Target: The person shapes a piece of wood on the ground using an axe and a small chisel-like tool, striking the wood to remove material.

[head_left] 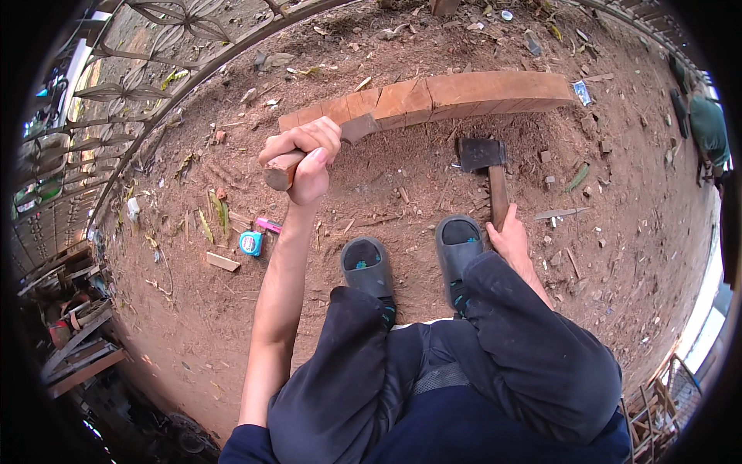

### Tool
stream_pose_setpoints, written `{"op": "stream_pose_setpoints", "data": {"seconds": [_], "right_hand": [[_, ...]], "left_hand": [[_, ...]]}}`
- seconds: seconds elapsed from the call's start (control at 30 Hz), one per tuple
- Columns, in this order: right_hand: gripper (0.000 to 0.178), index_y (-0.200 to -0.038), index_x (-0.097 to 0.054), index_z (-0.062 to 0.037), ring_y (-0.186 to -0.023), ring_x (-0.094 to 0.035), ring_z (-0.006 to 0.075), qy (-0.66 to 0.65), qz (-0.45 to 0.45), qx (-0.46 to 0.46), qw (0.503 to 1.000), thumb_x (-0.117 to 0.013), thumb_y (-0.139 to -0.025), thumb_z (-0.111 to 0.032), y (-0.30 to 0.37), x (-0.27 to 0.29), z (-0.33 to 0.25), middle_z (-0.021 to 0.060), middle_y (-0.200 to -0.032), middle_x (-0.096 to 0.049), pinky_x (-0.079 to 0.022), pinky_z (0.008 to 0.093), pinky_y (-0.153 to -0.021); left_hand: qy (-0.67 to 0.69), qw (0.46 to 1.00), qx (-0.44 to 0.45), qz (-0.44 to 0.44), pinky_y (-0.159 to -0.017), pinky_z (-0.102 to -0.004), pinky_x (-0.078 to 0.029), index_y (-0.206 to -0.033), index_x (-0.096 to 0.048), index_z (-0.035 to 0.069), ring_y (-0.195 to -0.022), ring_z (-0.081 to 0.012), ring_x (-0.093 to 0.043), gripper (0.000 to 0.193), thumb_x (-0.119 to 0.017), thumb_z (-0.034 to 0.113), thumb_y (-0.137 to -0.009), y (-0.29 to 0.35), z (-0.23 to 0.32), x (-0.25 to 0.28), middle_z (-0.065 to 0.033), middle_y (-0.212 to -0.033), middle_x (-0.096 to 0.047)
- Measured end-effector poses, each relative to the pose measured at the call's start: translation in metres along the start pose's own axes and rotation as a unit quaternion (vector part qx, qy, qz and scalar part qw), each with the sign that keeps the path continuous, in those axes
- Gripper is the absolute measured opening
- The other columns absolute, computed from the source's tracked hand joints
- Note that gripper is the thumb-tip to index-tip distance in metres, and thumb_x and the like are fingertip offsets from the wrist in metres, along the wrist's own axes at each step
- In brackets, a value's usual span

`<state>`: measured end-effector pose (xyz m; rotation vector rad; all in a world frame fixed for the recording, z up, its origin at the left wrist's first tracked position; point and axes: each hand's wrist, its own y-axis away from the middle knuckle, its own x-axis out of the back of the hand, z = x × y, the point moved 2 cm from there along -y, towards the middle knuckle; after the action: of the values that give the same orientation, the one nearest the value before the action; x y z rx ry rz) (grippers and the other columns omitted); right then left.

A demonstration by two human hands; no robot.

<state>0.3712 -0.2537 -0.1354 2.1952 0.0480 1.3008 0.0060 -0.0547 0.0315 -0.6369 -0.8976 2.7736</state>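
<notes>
My left hand (305, 158) is wrapped round the wooden handle of a chisel (358, 128), whose flat metal blade overlaps the near side of a long reddish wooden beam (495, 91). I cannot tell whether the blade touches the wood. Several dark lines cross the beam, which lies on the ground ahead of me. Beside my right foot, my right hand (509, 235) grips the lower end of a hatchet's wooden handle. The dark, broad head of the hatchet (481, 154) is low over or on the dirt, close to the beam's near side.
A blue tape measure (250, 243) and a pink object (269, 225) lie left of my sandalled feet (367, 263). Wood chips and leaves litter the dirt. A metal lattice (147, 85) curves along the left, scrap wood (81, 348) below it. At far right is a green object (709, 130).
</notes>
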Motion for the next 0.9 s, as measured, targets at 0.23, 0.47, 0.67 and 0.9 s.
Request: {"op": "stream_pose_setpoints", "data": {"seconds": [0.23,0.47,0.67,0.9], "right_hand": [[0.070,-0.131,-0.031,0.0005,-0.084,-0.066,0.0497,-0.004,-0.005,-0.001,1.000,-0.071,-0.082,-0.030,-0.001,-0.001,0.000,0.0320,-0.087,-0.066,-0.054,0.0547,-0.073],[0.067,-0.128,-0.032,-0.0023,-0.083,-0.065,0.0511,-0.013,0.002,-0.004,1.000,-0.072,-0.082,-0.028,-0.001,-0.002,0.002,0.0335,-0.085,-0.065,-0.054,0.0554,-0.071],[0.070,-0.130,-0.031,0.0014,-0.083,-0.066,0.0499,-0.015,0.003,0.002,1.000,-0.072,-0.081,-0.029,0.002,0.001,-0.003,0.0324,-0.085,-0.066,-0.054,0.0546,-0.072],[0.066,-0.127,-0.032,0.0011,-0.082,-0.066,0.0502,-0.009,0.009,0.011,1.000,-0.071,-0.082,-0.027,0.003,0.003,-0.003,0.0332,-0.084,-0.066,-0.054,0.0552,-0.071]], "left_hand": [[-0.021,0.999,-0.005,-0.041,-0.052,-0.0343,-0.044,-0.059,-0.046,0.000,-0.048,-0.0178,-0.048,0.016,-0.058,-0.004,-0.071,-0.008,-0.003,-0.019,-0.0078,-0.055,-0.052],[-0.076,0.974,0.037,-0.209,-0.052,-0.0329,-0.045,-0.059,-0.046,0.001,-0.050,-0.0186,-0.050,0.023,-0.062,0.003,-0.076,-0.027,-0.003,-0.021,-0.0061,-0.056,-0.053],[0.015,1.000,0.003,0.021,-0.053,-0.0351,-0.039,-0.062,-0.042,0.002,-0.049,-0.0173,-0.044,0.020,-0.058,0.003,-0.073,0.001,-0.005,-0.002,-0.0079,-0.056,-0.049],[-0.047,0.999,-0.025,-0.007,-0.051,-0.0349,-0.041,-0.061,-0.046,0.000,-0.047,-0.0185,-0.047,0.018,-0.061,0.002,-0.070,0.004,0.001,-0.017,-0.0086,-0.054,-0.051]]}}
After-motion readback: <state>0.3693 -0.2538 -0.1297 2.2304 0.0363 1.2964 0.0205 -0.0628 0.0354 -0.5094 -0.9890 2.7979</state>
